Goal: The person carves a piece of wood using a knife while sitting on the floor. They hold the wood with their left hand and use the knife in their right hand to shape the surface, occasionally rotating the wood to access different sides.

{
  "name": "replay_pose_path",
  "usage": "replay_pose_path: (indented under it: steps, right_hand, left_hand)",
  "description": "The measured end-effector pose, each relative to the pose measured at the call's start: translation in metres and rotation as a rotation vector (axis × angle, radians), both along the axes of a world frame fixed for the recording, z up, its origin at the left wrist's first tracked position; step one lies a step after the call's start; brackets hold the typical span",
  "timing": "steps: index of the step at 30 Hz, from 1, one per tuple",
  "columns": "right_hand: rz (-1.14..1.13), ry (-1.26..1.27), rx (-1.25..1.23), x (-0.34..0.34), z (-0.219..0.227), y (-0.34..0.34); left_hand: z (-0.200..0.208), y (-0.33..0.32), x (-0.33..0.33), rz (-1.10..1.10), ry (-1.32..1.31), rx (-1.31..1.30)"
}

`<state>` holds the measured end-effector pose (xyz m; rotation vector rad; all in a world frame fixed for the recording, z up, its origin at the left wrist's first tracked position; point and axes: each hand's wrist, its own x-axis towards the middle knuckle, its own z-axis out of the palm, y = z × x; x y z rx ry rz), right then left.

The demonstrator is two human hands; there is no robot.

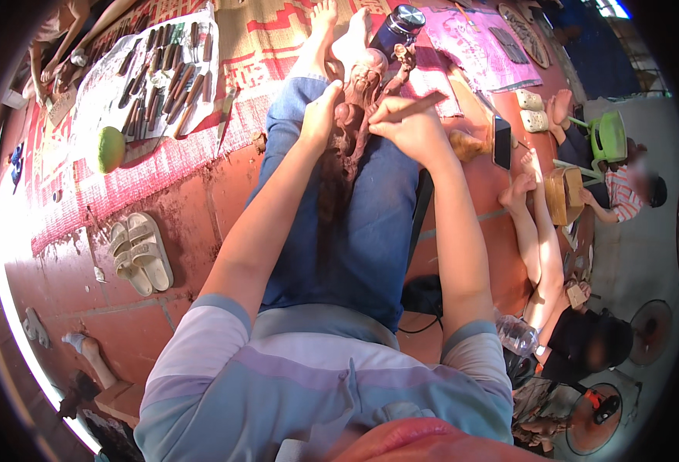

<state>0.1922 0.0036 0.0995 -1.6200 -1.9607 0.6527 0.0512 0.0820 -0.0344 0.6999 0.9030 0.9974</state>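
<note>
a: where do we find the carved wooden figure (349, 142)?
b: we see it at the upper centre of the frame, between the legs of the blue jeans (289, 181), its bearded head toward the top edge and one raised arm toward the upper right.

a: and the left hand (320, 117)?
b: we see it gripping the figure's left side, thumb pointing up; its other fingers are mostly hidden from us.

a: what about the right hand (416, 137)?
b: we find it closed around a brown tool (430, 103), fingertips close against the figure's right side. we cannot make out the tool's working end.

a: what do we notice around them?
b: just above the figure we have a dark flask (398, 29) with a silvery lid. in the upper left, many dark-handled tools (176, 91) lie on a white sheet (93, 100), with a green fruit (110, 149) near its lower edge. we also see pale sandals (148, 254) at left, and a phone (501, 142) right of the hands.

a: anyone else?
b: at the far right we see a person in a striped shirt (624, 192), beside a green chair (609, 137).
</note>
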Motion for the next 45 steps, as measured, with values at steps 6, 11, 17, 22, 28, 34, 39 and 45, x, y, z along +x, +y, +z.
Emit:
replay_pose_path:
  steps: [6, 11, 17, 22, 28, 34, 39, 45]
  right_hand:
    - [-0.111, 0.105, 0.221, -0.006, -0.009, -0.008]
    - [-0.053, 0.112, 0.074, -0.008, 0.002, -0.007]
    - [-0.046, 0.015, 0.084, -0.005, -0.003, -0.004]
    - [-0.057, -0.042, 0.177, -0.011, 0.004, 0.002]
    - [-0.048, -0.175, 0.029, -0.016, 0.009, 0.011]
    - [-0.043, 0.003, 0.203, -0.008, -0.001, 0.004]
    - [0.015, -0.191, 0.002, -0.013, 0.007, 0.013]
    - [-0.03, -0.131, 0.089, -0.007, 0.005, 0.021]
  left_hand:
    - [0.015, -0.01, 0.001, 0.041, 0.06, 0.052]
    - [0.022, -0.012, 0.0, 0.046, -0.016, 0.022]
    - [0.018, -0.009, 0.0, 0.058, 0.036, 0.085]
    - [0.029, -0.013, -0.003, 0.034, 0.049, -0.017]
    - [0.018, -0.009, 0.001, 0.07, 0.06, 0.073]
    - [0.017, -0.009, -0.001, 0.062, 0.061, 0.073]
    - [0.024, -0.011, -0.001, 0.047, -0.009, -0.018]
    - [0.003, -0.004, 0.002, 0.04, -0.011, 0.014]
